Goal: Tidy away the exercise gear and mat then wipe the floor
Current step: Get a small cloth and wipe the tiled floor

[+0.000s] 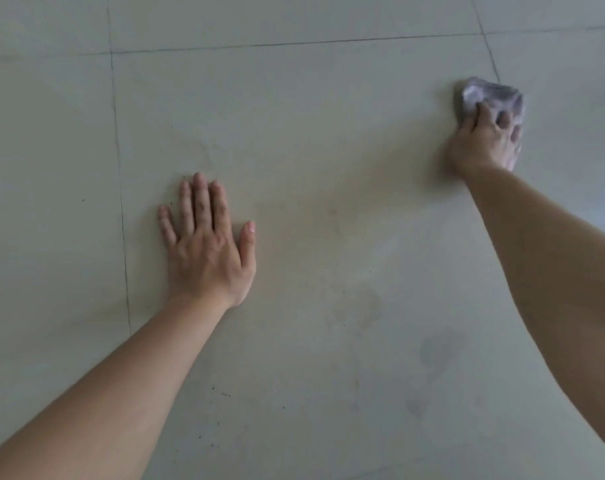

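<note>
Pale grey-green floor tiles (311, 150) fill the whole view. My right hand (482, 143) reaches far to the upper right and presses a crumpled grey-white cloth (484, 93) onto the floor, fingers curled over it. My left hand (205, 244) lies flat on the floor at centre left, palm down, fingers spread, holding nothing. No exercise gear or mat is in view.
Dark grout lines (119, 188) run down the left side and across the top of the floor. A faint darker damp smudge (432, 355) marks the tile at lower right. Small dark specks (224, 394) lie near my left forearm.
</note>
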Demonstrator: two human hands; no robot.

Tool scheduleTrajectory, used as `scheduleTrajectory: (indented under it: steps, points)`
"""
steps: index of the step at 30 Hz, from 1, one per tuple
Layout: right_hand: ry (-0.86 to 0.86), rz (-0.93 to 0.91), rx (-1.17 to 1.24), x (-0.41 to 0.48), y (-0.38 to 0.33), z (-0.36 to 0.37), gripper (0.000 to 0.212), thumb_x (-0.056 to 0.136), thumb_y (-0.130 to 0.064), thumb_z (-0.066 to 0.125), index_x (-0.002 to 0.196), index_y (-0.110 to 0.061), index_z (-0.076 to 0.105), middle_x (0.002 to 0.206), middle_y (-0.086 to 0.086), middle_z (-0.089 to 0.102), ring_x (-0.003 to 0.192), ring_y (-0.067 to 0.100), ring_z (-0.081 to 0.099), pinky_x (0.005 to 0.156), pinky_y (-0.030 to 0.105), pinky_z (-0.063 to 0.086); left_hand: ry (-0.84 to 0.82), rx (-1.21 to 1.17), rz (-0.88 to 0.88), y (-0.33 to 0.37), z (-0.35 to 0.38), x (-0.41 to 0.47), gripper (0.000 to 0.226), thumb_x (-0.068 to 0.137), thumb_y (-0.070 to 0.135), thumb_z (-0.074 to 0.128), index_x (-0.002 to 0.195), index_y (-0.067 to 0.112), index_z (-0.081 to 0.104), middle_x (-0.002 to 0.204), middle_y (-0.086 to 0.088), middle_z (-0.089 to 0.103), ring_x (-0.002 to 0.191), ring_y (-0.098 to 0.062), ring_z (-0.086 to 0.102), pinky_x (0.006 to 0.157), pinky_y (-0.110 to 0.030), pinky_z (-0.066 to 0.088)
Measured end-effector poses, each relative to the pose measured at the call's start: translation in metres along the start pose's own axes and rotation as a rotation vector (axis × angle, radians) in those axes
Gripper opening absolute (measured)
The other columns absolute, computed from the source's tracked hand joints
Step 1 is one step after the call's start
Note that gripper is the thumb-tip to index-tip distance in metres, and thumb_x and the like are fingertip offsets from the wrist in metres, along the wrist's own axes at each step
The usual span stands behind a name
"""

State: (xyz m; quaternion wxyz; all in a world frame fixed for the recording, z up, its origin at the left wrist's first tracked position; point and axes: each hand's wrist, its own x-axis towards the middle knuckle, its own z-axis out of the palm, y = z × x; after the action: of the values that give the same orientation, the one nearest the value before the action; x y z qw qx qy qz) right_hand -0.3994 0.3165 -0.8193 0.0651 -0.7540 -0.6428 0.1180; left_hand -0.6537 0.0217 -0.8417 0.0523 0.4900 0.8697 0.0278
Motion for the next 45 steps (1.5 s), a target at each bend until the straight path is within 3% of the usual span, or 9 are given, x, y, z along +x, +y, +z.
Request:
scheduleTrajectory:
  steps: [3, 9, 12, 18, 24, 31, 34, 37, 45]
  points:
    - [-0.04, 0.188, -0.043, -0.005, -0.039, 0.008, 0.056, 0.099, -0.028, 0.03, 0.155, -0.027, 0.027, 0.166, 0.011, 0.008, 0.152, 0.036, 0.003, 0.124, 0.044, 0.003, -0.019, 0.021, -0.003, 0.0, 0.0, 0.0, 0.075, 0.096, 0.052, 0.016, 0.156, 0.006, 0.016, 0.165, -0.012, 0.007, 0.152, -0.028, 0.003, 0.12, -0.055, 0.005]
    - [-0.299, -0.979, -0.144, -0.11, -0.199, 0.058, 0.051, 0.104, -0.031, 0.033, 0.153, -0.041, 0.03, 0.167, 0.007, 0.01, 0.153, 0.031, 0.006, 0.123, 0.038, 0.009, -0.019, 0.005, 0.007, 0.0, -0.002, 0.001, 0.075, 0.096, 0.052, 0.018, 0.154, 0.005, 0.021, 0.163, -0.015, 0.013, 0.151, -0.031, 0.008, 0.119, -0.055, 0.006]
    - [-0.393, -1.216, -0.156, -0.109, -0.211, 0.056, 0.047, 0.106, -0.04, 0.028, 0.153, -0.038, 0.031, 0.165, 0.002, 0.019, 0.153, 0.025, 0.012, 0.123, 0.037, 0.006, -0.007, 0.003, 0.007, 0.0, -0.003, 0.0, 0.074, 0.096, 0.051, 0.021, 0.154, 0.004, 0.023, 0.163, -0.016, 0.015, 0.15, -0.032, 0.01, 0.118, -0.056, 0.008]
    - [-0.061, -0.546, -0.113, 0.043, -0.112, 0.027, 0.052, 0.102, -0.047, 0.026, 0.149, -0.03, 0.039, 0.157, 0.01, 0.035, 0.142, 0.034, 0.035, 0.115, 0.043, 0.031, 0.003, 0.004, 0.003, -0.001, -0.001, 0.001, 0.074, 0.096, 0.05, 0.025, 0.153, 0.003, 0.025, 0.162, -0.017, 0.016, 0.15, -0.033, 0.012, 0.118, -0.057, 0.008]
    - [-0.028, 0.23, -0.055, 0.073, -0.059, -0.002, 0.055, 0.102, -0.034, 0.028, 0.156, -0.024, 0.026, 0.165, 0.009, 0.016, 0.151, 0.033, 0.011, 0.123, 0.043, 0.012, -0.015, 0.018, 0.003, -0.002, -0.002, 0.001, 0.074, 0.096, 0.049, 0.025, 0.154, 0.004, 0.023, 0.163, -0.016, 0.013, 0.151, -0.032, 0.01, 0.119, -0.057, 0.007]
    - [-0.264, -0.981, -0.052, -0.065, -0.244, 0.064, 0.046, 0.101, -0.028, 0.04, 0.146, -0.035, 0.045, 0.161, 0.0, 0.03, 0.147, 0.022, 0.026, 0.115, 0.02, 0.019, 0.0, 0.014, 0.009, -0.001, -0.003, 0.0, 0.073, 0.097, 0.05, 0.024, 0.153, 0.005, 0.025, 0.163, -0.015, 0.015, 0.15, -0.032, 0.012, 0.118, -0.058, 0.01]
    - [-0.467, -1.428, -0.219, -0.148, -0.288, 0.074, 0.05, 0.104, -0.025, 0.037, 0.153, -0.037, 0.033, 0.166, 0.0, 0.017, 0.152, 0.025, 0.013, 0.123, 0.031, 0.013, 0.014, -0.01, 0.02, -0.002, -0.003, -0.001, 0.072, 0.097, 0.05, 0.023, 0.154, 0.005, 0.024, 0.163, -0.015, 0.015, 0.151, -0.032, 0.012, 0.118, -0.057, 0.01]
    - [-0.478, -1.475, -0.189, -0.134, -0.267, 0.074, 0.049, 0.104, -0.025, 0.036, 0.152, -0.035, 0.036, 0.165, 0.002, 0.021, 0.152, 0.026, 0.018, 0.122, 0.03, 0.014, 0.02, -0.033, 0.015, -0.003, -0.001, 0.0, 0.072, 0.097, 0.049, 0.026, 0.154, 0.006, 0.025, 0.163, -0.014, 0.015, 0.15, -0.031, 0.012, 0.118, -0.058, 0.01]
    - [-0.304, -0.836, -0.167, -0.087, -0.167, 0.044, 0.057, 0.101, -0.022, 0.035, 0.155, -0.039, 0.025, 0.167, 0.002, 0.013, 0.153, 0.026, 0.011, 0.123, 0.042, 0.014, -0.014, -0.025, 0.024, -0.004, 0.003, 0.001, 0.072, 0.097, 0.05, 0.025, 0.154, 0.006, 0.022, 0.163, -0.014, 0.013, 0.151, -0.031, 0.009, 0.118, -0.057, 0.006]
